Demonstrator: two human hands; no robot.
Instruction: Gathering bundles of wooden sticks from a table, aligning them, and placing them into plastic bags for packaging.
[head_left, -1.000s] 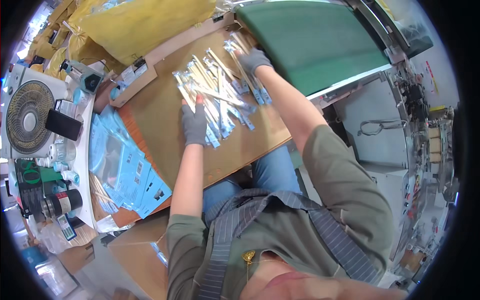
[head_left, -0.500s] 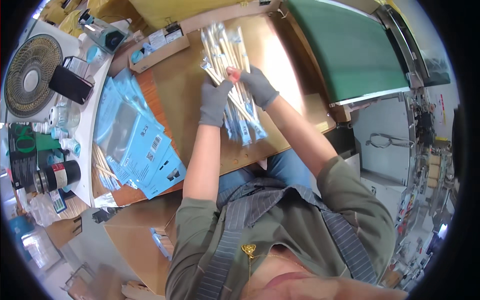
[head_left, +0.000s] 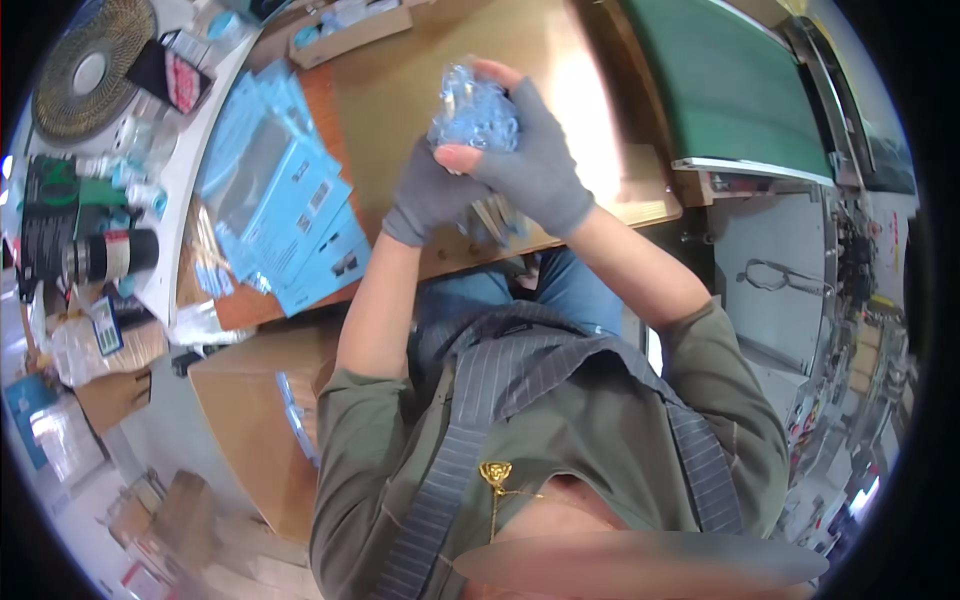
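Note:
Between my two gloved hands stands a bundle of plastic-wrapped wooden sticks (head_left: 478, 115), like chopsticks, with its crinkled blue and clear ends turned up toward me. My left hand (head_left: 435, 190), in a grey fingerless glove, is closed round the near left side of the bundle. The right hand (head_left: 540, 155), gloved the same way, wraps the right side, its thumb across the near face and bare fingertips at the far edge. The lower stick ends show below the hands, over the brown tabletop (head_left: 385, 80). Left of my hands lie fanned-out flat blue packaging bags (head_left: 290, 200).
More wrapped sticks (head_left: 208, 255) lie by the bags. A narrow cardboard tray (head_left: 355, 35) sits at the back. Left, a white shelf holds a fan (head_left: 90, 70) and a dark bottle (head_left: 115, 255). A green belt (head_left: 735, 95) is at right; an open carton (head_left: 250, 400) stands below.
The bundle, earlier lying spread lengthwise across my hands, is now gathered and tilted up with its ends toward me. Both hands have closed round it. The view has shifted slightly.

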